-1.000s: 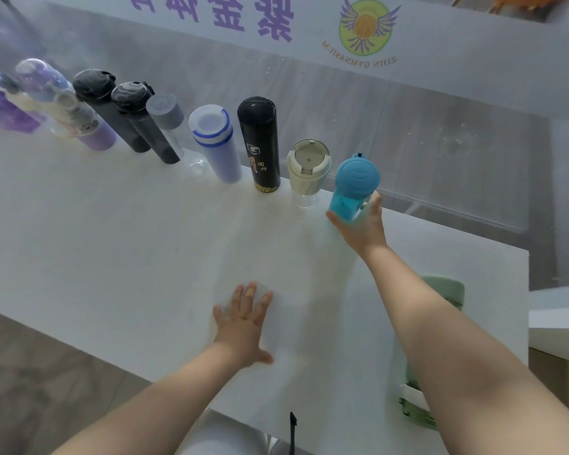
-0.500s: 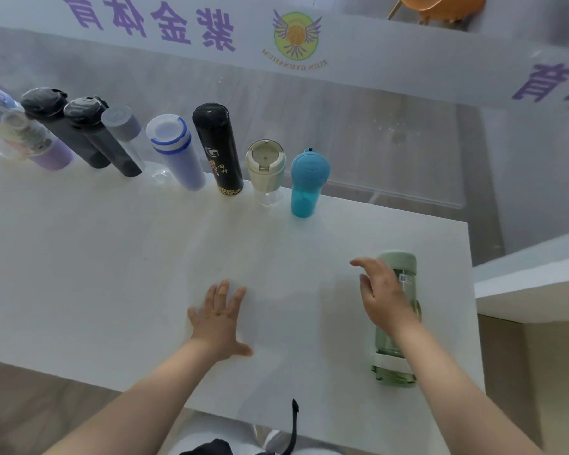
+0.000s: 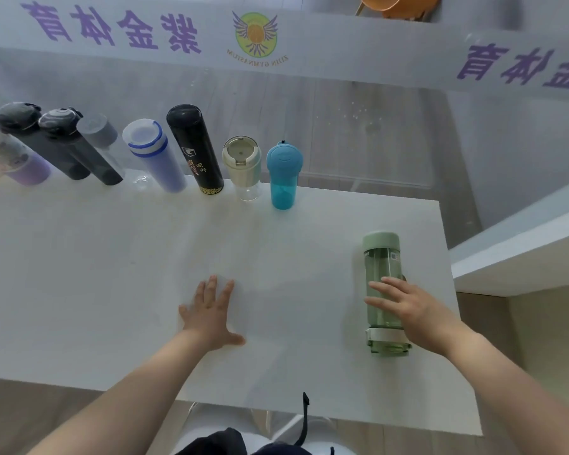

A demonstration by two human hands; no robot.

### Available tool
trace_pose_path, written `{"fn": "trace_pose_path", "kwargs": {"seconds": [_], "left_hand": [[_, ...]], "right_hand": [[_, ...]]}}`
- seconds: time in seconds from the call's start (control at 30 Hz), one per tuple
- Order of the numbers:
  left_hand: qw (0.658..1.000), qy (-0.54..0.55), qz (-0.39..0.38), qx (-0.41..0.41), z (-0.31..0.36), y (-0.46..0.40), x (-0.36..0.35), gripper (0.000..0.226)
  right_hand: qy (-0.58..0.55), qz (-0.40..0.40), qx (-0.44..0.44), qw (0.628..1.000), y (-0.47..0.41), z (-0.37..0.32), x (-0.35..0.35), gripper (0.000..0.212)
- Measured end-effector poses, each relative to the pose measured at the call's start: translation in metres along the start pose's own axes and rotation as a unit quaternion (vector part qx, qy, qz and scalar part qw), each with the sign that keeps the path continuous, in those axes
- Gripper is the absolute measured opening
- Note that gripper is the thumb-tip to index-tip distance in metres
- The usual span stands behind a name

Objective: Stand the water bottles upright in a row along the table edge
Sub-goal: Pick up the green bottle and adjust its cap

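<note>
A pale green water bottle lies on its side near the right end of the white table, cap pointing away from me. My right hand rests over its middle, fingers curled across the body; the thumb is hidden. My left hand lies flat on the table with fingers spread, holding nothing. Along the far edge several bottles stand upright in a row, ending at the right with a black flask, a cream-lidded clear bottle and a teal bottle.
Further left in the row stand a white-and-blue bottle, a grey-capped clear one, two dark bottles and a purple one. The table's right edge is close beside the green bottle. A white ledge sits to the right.
My right hand let go of the teal bottle, left standing at the row's right end, came back toward me and settled onto the lying green bottle. My left hand stayed flat.
</note>
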State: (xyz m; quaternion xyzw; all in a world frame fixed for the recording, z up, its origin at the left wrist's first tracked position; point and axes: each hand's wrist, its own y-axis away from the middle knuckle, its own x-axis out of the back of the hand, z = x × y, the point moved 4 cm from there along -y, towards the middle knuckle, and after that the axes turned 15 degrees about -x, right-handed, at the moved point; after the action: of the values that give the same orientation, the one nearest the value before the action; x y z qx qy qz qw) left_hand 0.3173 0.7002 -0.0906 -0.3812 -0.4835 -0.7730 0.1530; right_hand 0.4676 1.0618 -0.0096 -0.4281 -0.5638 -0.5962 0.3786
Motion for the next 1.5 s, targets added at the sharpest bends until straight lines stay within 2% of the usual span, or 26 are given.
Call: {"fn": "trace_pose_path", "kwargs": {"seconds": [0.1, 0.27, 0.4, 0.47, 0.57, 0.63, 0.73, 0.8, 0.87, 0.97, 1.07, 1.17, 1.23, 1.37, 1.5], "left_hand": [[1.0, -0.003, 0.004, -0.001, 0.0, 0.0, -0.001, 0.131], [1.0, -0.005, 0.011, -0.004, -0.001, 0.001, -0.001, 0.13], [1.0, -0.005, 0.017, -0.005, -0.001, 0.002, 0.0, 0.13], [1.0, -0.009, 0.018, -0.006, 0.001, 0.004, 0.001, 0.129], [1.0, -0.008, 0.015, -0.003, 0.005, 0.006, 0.002, 0.126], [1.0, -0.003, 0.011, -0.005, 0.012, 0.006, 0.003, 0.117], [0.996, 0.003, 0.028, -0.086, 0.038, 0.005, 0.009, 0.099], [0.981, 0.075, 0.05, -0.172, 0.067, 0.007, 0.014, 0.095], [0.953, 0.207, 0.056, -0.213, 0.101, 0.012, 0.023, 0.094], [0.893, 0.389, 0.038, -0.222, 0.147, 0.016, 0.033, 0.099], [0.858, 0.462, 0.076, -0.212, 0.17, 0.017, 0.047, 0.092], [0.87, 0.407, 0.163, -0.225, 0.178, 0.023, 0.071, 0.064], [0.871, 0.373, 0.199, -0.251, 0.182, 0.028, 0.086, 0.057], [0.892, 0.265, 0.203, -0.304, 0.19, 0.04, 0.119, 0.058], [0.898, 0.151, 0.153, -0.384, 0.201, 0.047, 0.148, 0.063]], "right_hand": [[0.111, -0.079, 0.045, 0.99, -0.002, 0.008, -0.01, 0.098], [0.179, -0.086, 0.093, 0.976, -0.008, 0.007, -0.014, 0.098], [0.199, -0.08, 0.085, 0.973, -0.014, 0.004, -0.014, 0.089], [0.191, -0.077, 0.069, 0.976, -0.014, 0.0, -0.009, 0.086], [0.18, 0.006, 0.058, 0.982, -0.012, -0.013, 0.007, 0.086], [0.125, 0.047, 0.029, 0.991, -0.011, -0.018, 0.01, 0.081], [0.012, 0.077, -0.019, 0.997, -0.01, -0.025, 0.016, 0.075], [-0.041, 0.085, -0.049, 0.994, -0.01, -0.03, 0.021, 0.073], [-0.089, 0.101, -0.072, 0.988, -0.009, -0.038, 0.025, 0.073], [-0.149, 0.134, -0.109, 0.974, -0.006, -0.052, 0.027, 0.071], [-0.237, 0.172, -0.158, 0.943, 0.001, -0.064, 0.024, 0.068], [-0.292, 0.214, -0.203, 0.91, 0.008, -0.072, 0.025, 0.07], [-0.309, 0.221, -0.208, 0.901, 0.011, -0.074, 0.029, 0.073], [-0.356, 0.2, -0.179, 0.895, 0.012, -0.063, 0.034, 0.071], [-0.382, 0.097, -0.177, 0.902, 0.005, -0.046, 0.031, 0.078]]}}
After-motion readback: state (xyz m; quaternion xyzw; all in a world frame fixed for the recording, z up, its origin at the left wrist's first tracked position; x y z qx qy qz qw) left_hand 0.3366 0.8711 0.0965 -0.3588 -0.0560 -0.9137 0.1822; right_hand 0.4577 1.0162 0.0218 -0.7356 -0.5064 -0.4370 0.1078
